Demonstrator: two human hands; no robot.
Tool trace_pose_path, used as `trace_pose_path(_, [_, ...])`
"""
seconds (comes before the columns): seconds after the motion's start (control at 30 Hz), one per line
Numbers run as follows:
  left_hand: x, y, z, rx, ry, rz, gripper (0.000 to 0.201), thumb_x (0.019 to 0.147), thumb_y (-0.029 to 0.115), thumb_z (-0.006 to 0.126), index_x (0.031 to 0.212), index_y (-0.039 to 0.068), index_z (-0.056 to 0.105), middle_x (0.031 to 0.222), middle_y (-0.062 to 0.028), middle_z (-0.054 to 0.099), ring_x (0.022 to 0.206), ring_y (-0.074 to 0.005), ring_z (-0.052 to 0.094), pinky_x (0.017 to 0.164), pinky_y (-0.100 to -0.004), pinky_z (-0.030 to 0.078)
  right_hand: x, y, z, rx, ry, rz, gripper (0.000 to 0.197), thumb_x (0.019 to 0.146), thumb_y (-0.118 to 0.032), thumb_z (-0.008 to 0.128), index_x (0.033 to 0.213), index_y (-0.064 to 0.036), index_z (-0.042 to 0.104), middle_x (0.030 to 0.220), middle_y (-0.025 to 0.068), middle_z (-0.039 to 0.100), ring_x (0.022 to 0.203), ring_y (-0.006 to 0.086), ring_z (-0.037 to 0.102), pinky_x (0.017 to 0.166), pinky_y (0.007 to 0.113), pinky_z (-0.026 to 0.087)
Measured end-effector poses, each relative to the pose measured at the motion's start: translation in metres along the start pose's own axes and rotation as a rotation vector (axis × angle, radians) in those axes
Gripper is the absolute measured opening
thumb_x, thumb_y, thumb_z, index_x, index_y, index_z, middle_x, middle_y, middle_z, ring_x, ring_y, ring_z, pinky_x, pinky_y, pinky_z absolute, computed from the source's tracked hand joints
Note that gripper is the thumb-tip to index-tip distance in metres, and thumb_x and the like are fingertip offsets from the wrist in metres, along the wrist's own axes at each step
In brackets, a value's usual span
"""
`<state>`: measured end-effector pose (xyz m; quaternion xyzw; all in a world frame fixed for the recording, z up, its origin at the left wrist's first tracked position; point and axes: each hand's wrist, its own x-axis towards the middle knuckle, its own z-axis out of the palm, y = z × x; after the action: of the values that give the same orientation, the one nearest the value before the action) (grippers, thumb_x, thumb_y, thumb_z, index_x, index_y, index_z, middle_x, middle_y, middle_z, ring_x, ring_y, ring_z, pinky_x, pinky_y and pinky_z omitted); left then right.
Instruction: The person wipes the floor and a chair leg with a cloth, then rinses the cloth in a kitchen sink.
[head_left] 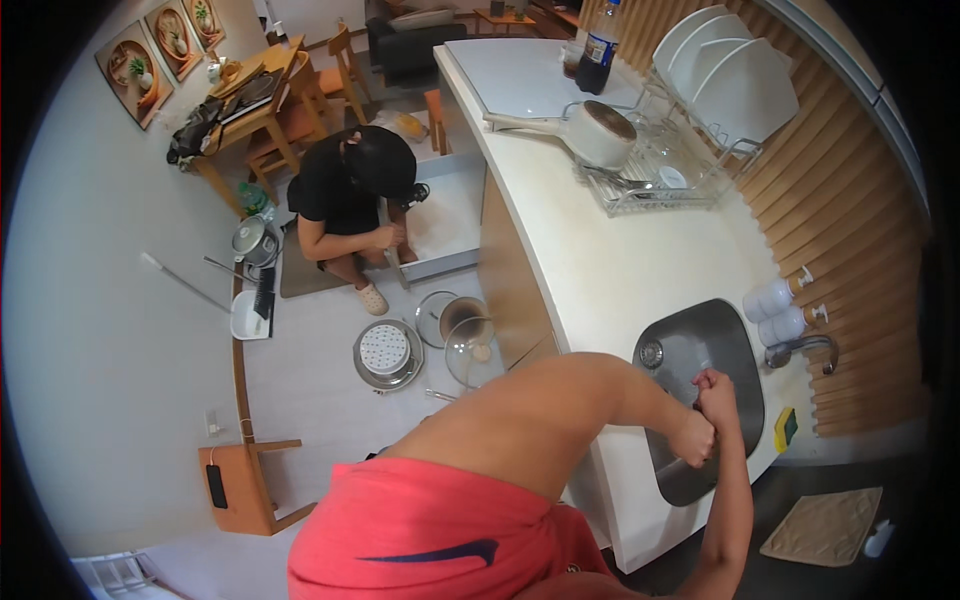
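Observation:
Both my hands are together over the steel sink (735,330), below the curved faucet (803,350). My left hand (692,438) is closed like a fist and lies against the inner side of my right wrist. Just beyond it, my right hand (714,394) has its fingers curled in. Whatever the two hands may be gripping is hidden by the fingers. The drain (651,354) shows at the far left of the basin. A yellow and green sponge (785,429) lies on the counter at the sink's right edge.
Two pump bottles (780,325) stand behind the sink. A dish rack (665,180) holds plates, with a white saucepan (600,134) beside it. On the floor are a steamer pot (386,350) and glass lids (470,350). Another person (350,190) crouches at an open drawer (445,225).

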<state>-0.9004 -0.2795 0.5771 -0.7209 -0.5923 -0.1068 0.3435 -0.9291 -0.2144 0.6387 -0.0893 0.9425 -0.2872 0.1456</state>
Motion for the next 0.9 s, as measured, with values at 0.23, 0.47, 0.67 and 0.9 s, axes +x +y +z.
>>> trace_pose_path(0.23, [-0.024, 0.028, -0.003, -0.069, -0.213, -0.103, 0.011, 0.065, 0.022, 0.061, 0.068, 0.011, 0.062, 0.072, -0.0049, 0.061, 0.067, -0.0239, 0.062, 0.057, -0.0390, 0.050, 0.002, -0.008, 0.040, -0.271, 0.082, -0.193, 0.017, 0.081, -0.010, 0.051, 0.079, 0.0019, 0.062, 0.075, 0.0233, 0.062, 0.072, 0.0377, 0.062, 0.066, 0.042, 0.048])
trace_pose_path(0.47, [-0.009, 0.044, -0.007, -0.048, -0.294, -0.121, 0.011, 0.065, 0.021, 0.061, 0.069, 0.011, 0.062, 0.071, -0.0056, 0.060, 0.068, -0.0244, 0.062, 0.058, -0.0392, 0.050, -0.011, -0.023, 0.064, -0.388, 0.195, -0.279, 0.016, 0.080, -0.010, 0.051, 0.083, 0.0020, 0.061, 0.081, 0.0266, 0.061, 0.079, 0.0438, 0.059, 0.072, 0.050, 0.047])
trace_pose_path(0.67, [0.001, 0.061, -0.030, -0.015, -0.271, -0.115, 0.012, 0.065, 0.021, 0.061, 0.070, 0.010, 0.062, 0.071, -0.0062, 0.060, 0.069, -0.0248, 0.062, 0.060, -0.0394, 0.050, -0.021, -0.036, 0.076, -0.554, 0.274, -0.252, 0.020, 0.081, -0.015, 0.050, 0.082, 0.0011, 0.062, 0.081, 0.0261, 0.061, 0.081, 0.0429, 0.060, 0.072, 0.049, 0.047])
trace_pose_path(0.9, [-0.024, 0.093, -0.151, -0.001, 0.692, -0.840, 0.006, 0.066, 0.012, 0.059, 0.070, 0.008, 0.058, 0.074, -0.0097, 0.058, 0.074, -0.0285, 0.057, 0.069, -0.0391, 0.046, -0.037, -0.053, 0.009, 0.877, -0.162, 0.069, 0.035, 0.089, -0.040, 0.052, 0.108, -0.0113, 0.053, 0.087, 0.0035, 0.054, 0.083, 0.0169, 0.058, 0.070, 0.035, 0.050])
